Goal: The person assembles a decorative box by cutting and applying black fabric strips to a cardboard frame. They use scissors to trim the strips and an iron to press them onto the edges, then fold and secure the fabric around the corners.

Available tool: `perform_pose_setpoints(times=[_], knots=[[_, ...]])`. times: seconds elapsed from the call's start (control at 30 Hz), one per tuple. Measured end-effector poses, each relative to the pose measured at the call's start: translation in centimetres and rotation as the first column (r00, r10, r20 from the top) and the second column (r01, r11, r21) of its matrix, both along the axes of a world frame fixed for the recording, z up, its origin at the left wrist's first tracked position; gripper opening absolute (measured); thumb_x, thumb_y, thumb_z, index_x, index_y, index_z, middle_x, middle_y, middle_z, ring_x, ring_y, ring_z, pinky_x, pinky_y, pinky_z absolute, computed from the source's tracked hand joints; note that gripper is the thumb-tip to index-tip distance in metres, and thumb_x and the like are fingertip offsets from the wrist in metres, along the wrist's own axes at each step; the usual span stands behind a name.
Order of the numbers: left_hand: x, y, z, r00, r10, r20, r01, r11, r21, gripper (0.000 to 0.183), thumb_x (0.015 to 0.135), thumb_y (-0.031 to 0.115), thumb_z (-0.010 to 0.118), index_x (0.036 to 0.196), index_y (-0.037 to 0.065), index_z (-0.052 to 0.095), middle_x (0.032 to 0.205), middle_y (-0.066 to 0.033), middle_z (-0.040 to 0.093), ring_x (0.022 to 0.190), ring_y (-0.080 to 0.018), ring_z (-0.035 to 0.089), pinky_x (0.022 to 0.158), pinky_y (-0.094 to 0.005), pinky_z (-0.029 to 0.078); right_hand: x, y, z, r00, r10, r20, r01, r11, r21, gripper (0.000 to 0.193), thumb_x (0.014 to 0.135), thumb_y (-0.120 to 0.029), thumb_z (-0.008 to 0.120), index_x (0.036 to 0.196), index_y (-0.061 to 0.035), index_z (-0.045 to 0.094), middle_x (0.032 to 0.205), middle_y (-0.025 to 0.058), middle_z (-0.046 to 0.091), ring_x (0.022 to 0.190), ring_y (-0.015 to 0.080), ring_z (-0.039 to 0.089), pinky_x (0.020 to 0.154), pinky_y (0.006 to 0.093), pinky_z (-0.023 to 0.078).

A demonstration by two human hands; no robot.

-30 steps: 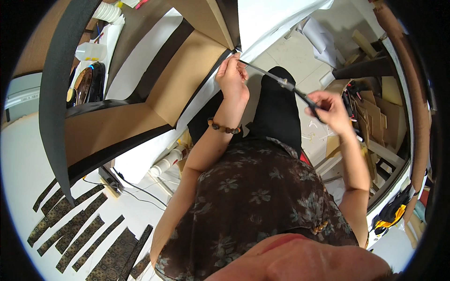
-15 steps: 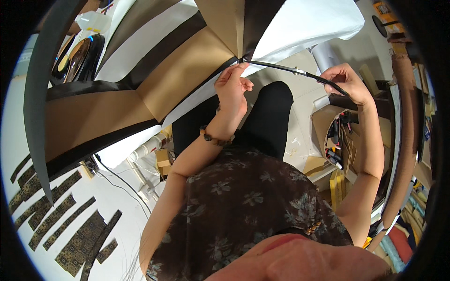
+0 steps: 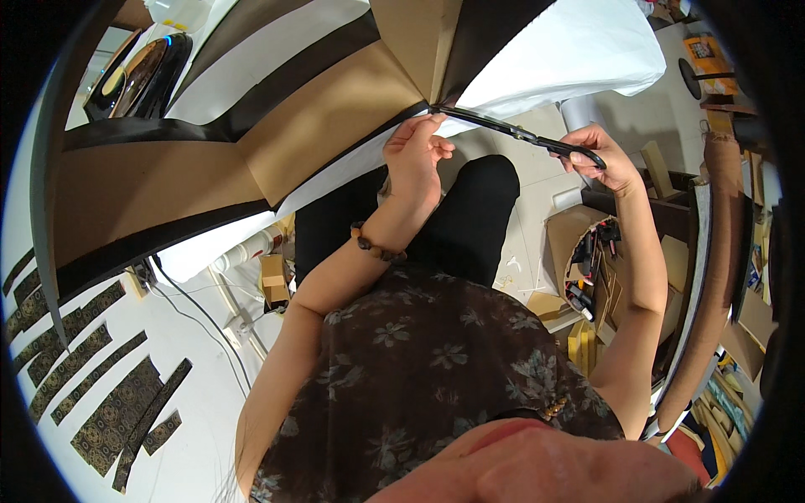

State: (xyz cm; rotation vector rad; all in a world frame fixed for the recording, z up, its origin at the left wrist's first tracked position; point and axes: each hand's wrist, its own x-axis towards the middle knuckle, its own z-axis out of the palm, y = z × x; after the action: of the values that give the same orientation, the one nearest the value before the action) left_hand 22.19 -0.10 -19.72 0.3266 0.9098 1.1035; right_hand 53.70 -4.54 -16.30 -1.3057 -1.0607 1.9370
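My right hand grips the handles of long black scissors, whose blades point left to the edge of a large sheet of tan and black material. My left hand pinches that edge right at the blade tips. The sheet spreads across a white table and hangs over its front edge above my dark trousers.
Several dark patterned strips lie on a white surface at the lower left. A cardboard box with tools stands on the floor at the right. A small brown box, white tubes and cables sit under the table.
The view has swung, so the sheet's edge now sits nearer the middle. My right hand with the scissors has risen to the level of the edge, and the blades lie almost flat.
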Motion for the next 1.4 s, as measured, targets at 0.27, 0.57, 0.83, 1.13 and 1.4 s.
perform_pose_setpoints(times=[0.27, 0.57, 0.83, 1.13, 1.4], knots=[[-0.4, -0.2, 0.2, 1.0, -0.015, -0.006, 0.015, 1.0, 0.001, 0.004, 0.088, 0.006, 0.065, 0.086, 0.002, 0.067, 0.087, -0.0068, 0.068, 0.063, -0.0114, 0.055, 0.063, -0.0254, 0.044, 0.1, 0.3, -0.7, 1.0, 0.016, 0.004, -0.016, 1.0, -0.004, 0.043, 0.08, -0.025, 0.08, 0.101, 0.0097, 0.067, 0.067, 0.0059, 0.062, 0.043, 0.0, 0.036, 0.036, 0.0151, 0.022], [0.1, 0.1, -0.1, 1.0, 0.018, 0.0, -0.018, 1.0, 0.0, 0.005, 0.085, 0.008, 0.071, 0.083, 0.004, 0.068, 0.07, -0.0031, 0.064, 0.056, -0.0135, 0.058, 0.058, -0.0263, 0.045, 0.5, 1.4, 0.2, 0.996, 0.062, 0.07, -0.064, 0.998, 0.022, 0.038, 0.079, -0.022, 0.08, 0.099, 0.0074, 0.069, 0.066, 0.0051, 0.062, 0.042, -0.0002, 0.035, 0.037, 0.0161, 0.021], [0.1, 0.1, -0.1, 1.0, 0.017, 0.014, -0.017, 1.0, 0.001, 0.006, 0.086, 0.007, 0.068, 0.081, 0.004, 0.068, 0.072, -0.0036, 0.065, 0.057, -0.0134, 0.059, 0.059, -0.0259, 0.045, 0.3, 1.6, 0.7, 0.991, 0.07, 0.113, -0.075, 0.996, 0.045, 0.027, 0.081, -0.015, 0.078, 0.098, 0.0048, 0.071, 0.064, 0.0038, 0.062, 0.041, -0.0001, 0.036, 0.037, 0.0172, 0.022], [-2.5, -3.1, 0.3, 0.975, -0.054, -0.214, 0.119, 0.945, 0.306, 0.007, 0.094, 0.005, 0.056, 0.098, 0.0, 0.053, 0.104, -0.0218, 0.069, 0.063, -0.0147, 0.061, 0.061, -0.0256, 0.048, 0.7, -3.6, -0.3, 0.988, -0.026, 0.151, 0.005, 0.99, 0.138, 0.032, 0.075, -0.011, 0.081, 0.1, 0.0048, 0.07, 0.072, 0.0011, 0.064, 0.051, 0.0003, 0.044, 0.044, 0.0162, 0.03], [-4.6, 2.0, 2.5, 0.324, 0.752, -0.573, 0.546, 0.346, 0.763, 0.051, 0.076, 0.006, 0.077, 0.118, -0.001, 0.048, 0.102, -0.0176, 0.063, 0.088, -0.0322, 0.064, 0.083, -0.0371, 0.052, -0.3, -13.0, -2.7, 0.883, -0.436, -0.175, 0.47, 0.838, 0.279, 0.052, 0.078, -0.029, 0.08, 0.108, 0.0103, 0.064, 0.073, 0.0078, 0.061, 0.041, 0.0007, 0.032, 0.039, 0.0165, 0.022]])
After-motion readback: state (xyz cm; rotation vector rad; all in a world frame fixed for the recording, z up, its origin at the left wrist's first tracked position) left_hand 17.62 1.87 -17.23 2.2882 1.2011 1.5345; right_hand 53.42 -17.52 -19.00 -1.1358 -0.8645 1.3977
